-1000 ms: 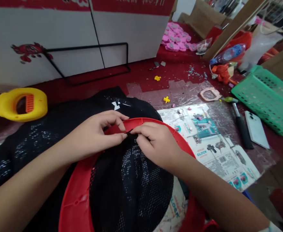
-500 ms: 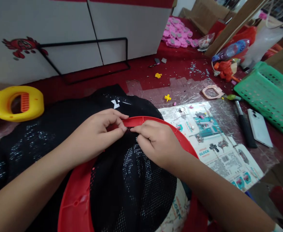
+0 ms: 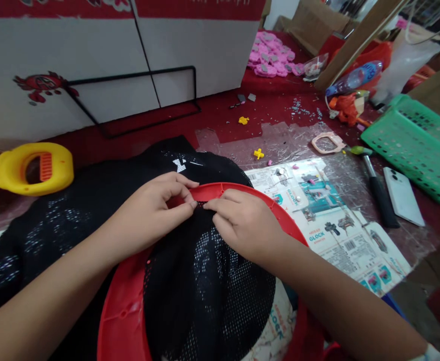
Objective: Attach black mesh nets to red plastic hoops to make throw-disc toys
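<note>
A red plastic hoop [image 3: 122,311] lies in front of me with black mesh netting [image 3: 205,296] stretched across its inside. More of the same netting is heaped to the left and behind the hoop. My left hand [image 3: 152,210] pinches the netting against the hoop's far rim, thumb and fingers closed on both. My right hand [image 3: 242,225] meets it fingertip to fingertip and presses the mesh edge down at the same spot. Both hands touch the rim at its far middle.
A yellow plastic toy part [image 3: 30,168] lies at the left. Printed cards [image 3: 340,225] under clear film lie to the right, with a black-handled tool [image 3: 378,193], a white phone [image 3: 402,195] and a green basket [image 3: 419,148]. White boxes [image 3: 111,55] stand behind; pink parts [image 3: 270,60] are piled far back.
Both hands stay on the same spot of the rim; the fingertips have shifted slightly and closed tighter on the mesh. The view has wobbled a little.
</note>
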`<state>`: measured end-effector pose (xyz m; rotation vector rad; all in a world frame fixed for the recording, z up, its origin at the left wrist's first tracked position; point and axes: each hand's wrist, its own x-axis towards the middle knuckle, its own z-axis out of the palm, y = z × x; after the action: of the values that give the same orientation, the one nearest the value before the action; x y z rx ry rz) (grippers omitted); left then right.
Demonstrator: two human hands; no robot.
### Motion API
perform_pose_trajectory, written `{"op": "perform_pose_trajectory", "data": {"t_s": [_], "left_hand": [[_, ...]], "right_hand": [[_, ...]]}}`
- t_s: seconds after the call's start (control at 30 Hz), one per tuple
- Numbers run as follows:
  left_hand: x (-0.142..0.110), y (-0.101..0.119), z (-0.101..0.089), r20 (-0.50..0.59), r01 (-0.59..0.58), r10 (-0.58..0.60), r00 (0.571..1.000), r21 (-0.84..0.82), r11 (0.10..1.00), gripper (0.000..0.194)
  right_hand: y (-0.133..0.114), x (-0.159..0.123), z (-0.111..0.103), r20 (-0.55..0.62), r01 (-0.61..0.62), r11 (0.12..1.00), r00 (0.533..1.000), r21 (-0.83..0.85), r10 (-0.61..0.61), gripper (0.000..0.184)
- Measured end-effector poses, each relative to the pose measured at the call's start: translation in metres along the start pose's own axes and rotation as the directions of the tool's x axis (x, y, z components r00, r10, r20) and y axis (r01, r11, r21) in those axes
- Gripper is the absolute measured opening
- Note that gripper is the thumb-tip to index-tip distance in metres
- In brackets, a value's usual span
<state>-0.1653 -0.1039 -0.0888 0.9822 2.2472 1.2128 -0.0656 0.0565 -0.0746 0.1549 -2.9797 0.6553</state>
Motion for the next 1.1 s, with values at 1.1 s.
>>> {"op": "perform_pose_trajectory", "data": {"t_s": [1.1], "left_hand": [[-0.006, -0.002, 0.005, 0.125, -0.333, 0.31, 0.942, 0.276, 0.902, 0.026]], "right_hand": [[0.003, 0.004, -0.013, -0.01, -0.396, 0.906, 0.916, 0.15, 0.402, 0.019]]}}
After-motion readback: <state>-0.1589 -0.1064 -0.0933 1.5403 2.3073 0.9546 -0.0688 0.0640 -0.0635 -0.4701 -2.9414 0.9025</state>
